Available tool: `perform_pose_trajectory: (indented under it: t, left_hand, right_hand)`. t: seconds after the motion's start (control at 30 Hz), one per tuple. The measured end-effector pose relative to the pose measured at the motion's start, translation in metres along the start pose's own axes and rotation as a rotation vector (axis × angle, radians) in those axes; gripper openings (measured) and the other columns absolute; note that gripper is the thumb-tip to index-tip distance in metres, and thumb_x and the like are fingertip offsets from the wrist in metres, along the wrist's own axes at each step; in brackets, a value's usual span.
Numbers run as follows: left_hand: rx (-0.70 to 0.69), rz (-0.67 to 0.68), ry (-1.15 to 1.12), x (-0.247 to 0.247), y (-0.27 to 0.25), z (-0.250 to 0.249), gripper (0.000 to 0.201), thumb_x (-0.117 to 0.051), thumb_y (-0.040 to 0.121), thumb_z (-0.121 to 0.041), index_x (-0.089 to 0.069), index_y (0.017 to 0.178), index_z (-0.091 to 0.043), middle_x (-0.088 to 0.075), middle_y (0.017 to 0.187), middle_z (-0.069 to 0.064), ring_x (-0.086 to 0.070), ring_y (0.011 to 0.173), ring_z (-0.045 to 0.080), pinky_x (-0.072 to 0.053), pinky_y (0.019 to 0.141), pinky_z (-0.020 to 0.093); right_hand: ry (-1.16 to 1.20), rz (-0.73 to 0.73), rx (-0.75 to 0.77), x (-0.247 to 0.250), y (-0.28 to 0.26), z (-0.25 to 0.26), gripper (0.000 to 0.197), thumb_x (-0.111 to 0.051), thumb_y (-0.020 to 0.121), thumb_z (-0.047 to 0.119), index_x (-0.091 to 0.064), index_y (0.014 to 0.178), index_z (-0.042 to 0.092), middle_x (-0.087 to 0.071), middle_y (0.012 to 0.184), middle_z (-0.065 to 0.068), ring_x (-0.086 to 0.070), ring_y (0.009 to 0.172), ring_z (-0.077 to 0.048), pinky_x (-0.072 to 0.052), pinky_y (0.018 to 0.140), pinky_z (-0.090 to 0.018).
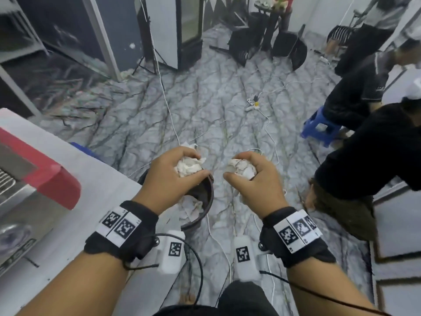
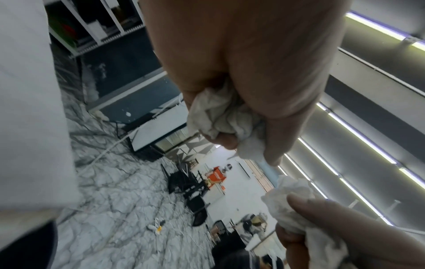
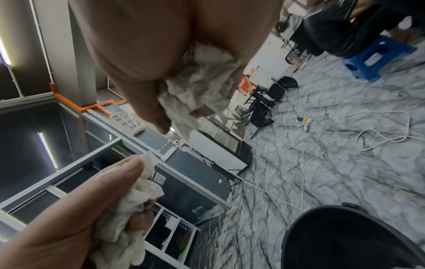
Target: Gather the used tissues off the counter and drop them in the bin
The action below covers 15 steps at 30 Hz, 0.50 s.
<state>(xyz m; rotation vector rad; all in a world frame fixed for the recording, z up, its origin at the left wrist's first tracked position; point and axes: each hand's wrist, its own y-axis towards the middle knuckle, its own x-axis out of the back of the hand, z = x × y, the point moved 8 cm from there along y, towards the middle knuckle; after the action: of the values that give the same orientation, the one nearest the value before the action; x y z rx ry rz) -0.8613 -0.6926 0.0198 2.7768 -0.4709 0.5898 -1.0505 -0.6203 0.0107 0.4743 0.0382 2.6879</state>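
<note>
My left hand [image 1: 180, 165] grips a wad of crumpled white tissues [image 1: 189, 166] right above the dark round bin [image 1: 206, 201], which stands on the floor beside the counter's corner and has white tissues inside. My right hand [image 1: 246, 172] grips a second wad of tissues [image 1: 241, 168], held over the floor just right of the bin. In the left wrist view the left hand's wad [image 2: 220, 116] bulges from curled fingers, with the right hand's wad [image 2: 296, 205] lower right. In the right wrist view the right hand's wad [image 3: 200, 87] shows, the left hand's wad [image 3: 128, 214] sits below, and the bin rim [image 3: 299, 227] is lower right.
A white counter [image 1: 91, 190] with a red and steel machine [image 1: 34, 179] lies at left. White cables and a power strip [image 1: 252, 103] trail over the marble floor. A blue stool [image 1: 319, 126] and seated people [image 1: 355, 156] are at right. Black chairs [image 1: 246, 46] stand far back.
</note>
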Motion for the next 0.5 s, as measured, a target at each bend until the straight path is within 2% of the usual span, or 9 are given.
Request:
perform_pose_trajectory:
  t: [0.1,0.17,0.23,0.33,0.43,0.5]
  left_hand:
    - [0.058,-0.071,0.015,0.007,0.026,0.015,0.024,-0.082,0.073,-0.029,-0.065,0.090,-0.029,-0.066,0.090,-0.016,-0.059,0.083,-0.005,-0.040,0.069,0.007]
    - [0.097,-0.132,0.028,0.012,0.042,0.025,0.024,-0.082,0.073,-0.028,-0.065,0.090,-0.030,-0.066,0.092,-0.016,-0.059,0.085,-0.007,-0.040,0.069,0.005]
    - [0.142,-0.204,0.043,0.016,0.060,0.036,0.024,-0.082,0.073,-0.027,-0.065,0.090,-0.030,-0.067,0.094,-0.017,-0.059,0.088,-0.008,-0.039,0.069,0.004]
    - [0.222,-0.321,0.075,0.021,0.089,0.053,0.023,-0.081,0.074,-0.029,-0.064,0.090,-0.029,-0.067,0.100,-0.014,-0.056,0.097,-0.009,-0.037,0.072,0.002]
    - [0.302,-0.441,0.105,0.021,0.115,0.069,0.022,-0.079,0.076,-0.032,-0.062,0.089,-0.030,-0.066,0.101,-0.013,-0.057,0.097,-0.007,-0.039,0.076,0.005]
    - [0.363,-0.507,0.119,0.018,0.129,0.078,0.022,-0.078,0.076,-0.034,-0.061,0.090,-0.032,-0.065,0.100,-0.014,-0.057,0.094,-0.004,-0.039,0.074,0.005]
  right_hand:
    - [0.040,0.102,0.027,-0.019,0.044,-0.001,0.027,-0.080,0.078,0.008,-0.064,0.089,0.027,-0.063,0.072,0.014,-0.056,0.054,0.002,-0.044,0.053,-0.013]
    - [0.043,0.173,0.049,-0.034,0.074,-0.003,0.025,-0.079,0.079,0.006,-0.064,0.094,0.020,-0.062,0.078,0.010,-0.056,0.051,0.003,-0.042,0.050,-0.008]
    - [0.054,0.262,0.069,-0.050,0.107,-0.005,0.025,-0.079,0.079,0.006,-0.064,0.095,0.018,-0.061,0.079,0.006,-0.055,0.047,0.002,-0.040,0.047,-0.008]
    - [0.024,0.403,0.110,-0.075,0.162,-0.013,0.027,-0.080,0.078,0.010,-0.063,0.090,0.027,-0.064,0.081,0.008,-0.060,0.063,0.003,-0.045,0.058,-0.008]
    - [0.017,0.537,0.136,-0.096,0.214,-0.022,0.025,-0.081,0.078,0.013,-0.066,0.094,0.023,-0.068,0.086,0.004,-0.062,0.072,-0.002,-0.049,0.065,-0.014]
    - [0.023,0.608,0.154,-0.108,0.241,-0.025,0.024,-0.080,0.079,0.012,-0.066,0.096,0.020,-0.068,0.088,0.003,-0.062,0.071,0.001,-0.048,0.064,-0.012]
